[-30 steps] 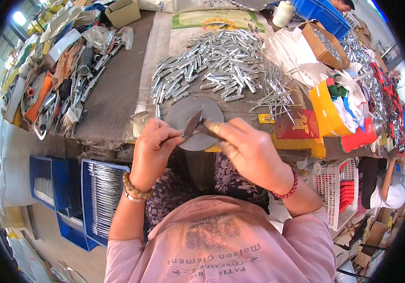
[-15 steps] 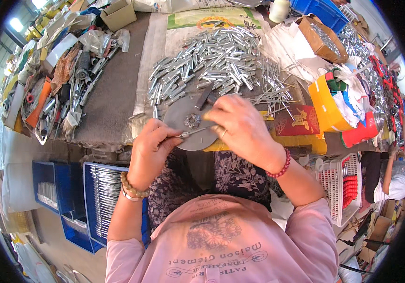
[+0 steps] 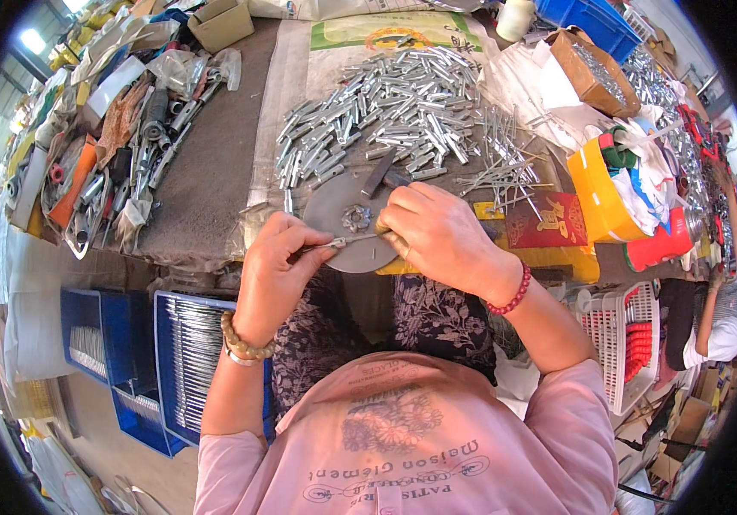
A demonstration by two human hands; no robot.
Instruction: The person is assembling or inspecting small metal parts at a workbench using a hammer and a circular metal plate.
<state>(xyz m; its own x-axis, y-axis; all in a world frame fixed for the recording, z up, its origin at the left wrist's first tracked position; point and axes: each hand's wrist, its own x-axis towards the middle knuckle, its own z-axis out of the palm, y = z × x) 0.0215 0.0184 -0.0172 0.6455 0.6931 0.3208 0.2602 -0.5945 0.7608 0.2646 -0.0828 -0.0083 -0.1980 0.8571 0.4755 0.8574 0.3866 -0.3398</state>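
My left hand (image 3: 283,257) pinches a small silver metal fitting (image 3: 338,243) over the near left part of a round grey plate (image 3: 321,206). A thin metal rod (image 3: 367,237) runs from the fitting to my right hand (image 3: 446,236), whose fingers are closed on the rod's other end. Whether the rod sits inside the fitting is too small to tell. On the plate lies a little cluster of metal pieces (image 3: 356,218). A hammer (image 3: 379,174) rests at the plate's far edge, beside my right fingers, its handle partly hidden.
Beyond the plate spreads a pile of silver metal sleeves (image 3: 420,103), with loose thin rods (image 3: 506,163) to its right. A yellow box of rags (image 3: 596,193) stands farther right. Tools (image 3: 154,120) crowd the left. Blue crates (image 3: 163,343) of rods sit below the table's left side.
My right hand, blurred in motion before, has come to rest with its fingers closed on the rod. My left hand keeps its pinch on the fitting. The whole view has shifted slightly.
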